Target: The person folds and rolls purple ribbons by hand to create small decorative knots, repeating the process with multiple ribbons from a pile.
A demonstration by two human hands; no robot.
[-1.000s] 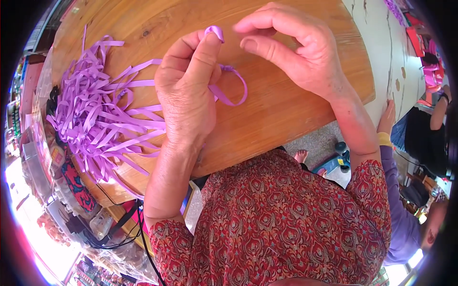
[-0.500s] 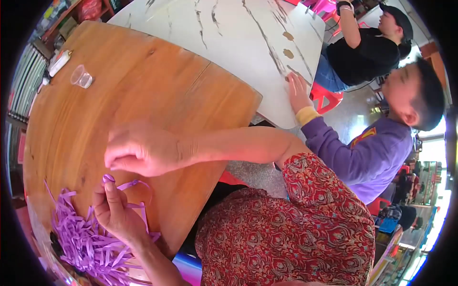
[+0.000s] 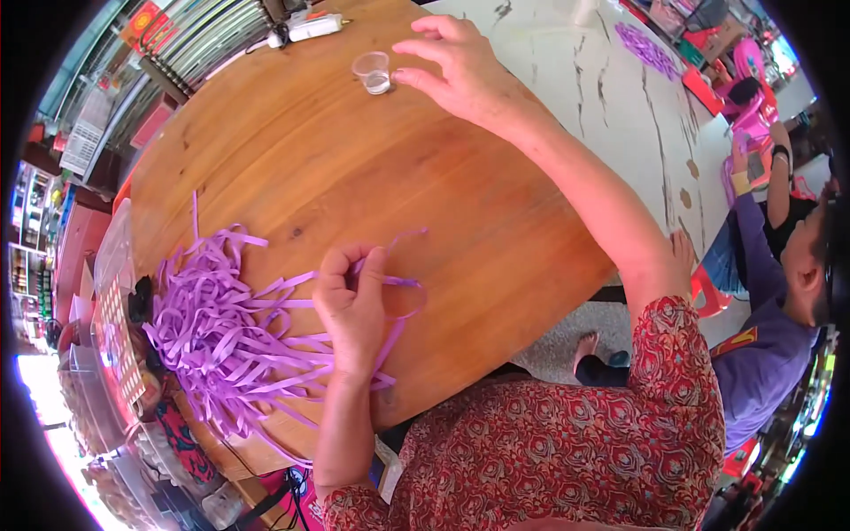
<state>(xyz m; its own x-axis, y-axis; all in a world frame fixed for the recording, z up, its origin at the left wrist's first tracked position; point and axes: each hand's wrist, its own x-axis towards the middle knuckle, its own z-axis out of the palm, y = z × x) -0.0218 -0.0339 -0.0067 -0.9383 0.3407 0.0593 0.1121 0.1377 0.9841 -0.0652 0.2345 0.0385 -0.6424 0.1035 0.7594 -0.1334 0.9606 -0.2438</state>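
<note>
My left hand [image 3: 352, 305] pinches a looped purple paper strip [image 3: 400, 296] near the front of the round wooden table [image 3: 292, 168]. A heap of loose purple strips [image 3: 221, 332] lies just left of that hand. My right hand [image 3: 460, 71] is stretched out over the far side of the table, fingers apart and holding nothing, its fingertips close to a small clear plastic cup [image 3: 373, 73].
A white glue gun [image 3: 305, 31] lies at the table's far edge. A white marble-look table [image 3: 611, 106] adjoins on the right, where a person in a purple top [image 3: 761, 319] sits. Cluttered shelves and bins [image 3: 97, 354] stand at the left.
My right hand has left the strip and reached far across the table toward the clear cup. My left hand keeps hold of the looped strip. The view has swung between frames.
</note>
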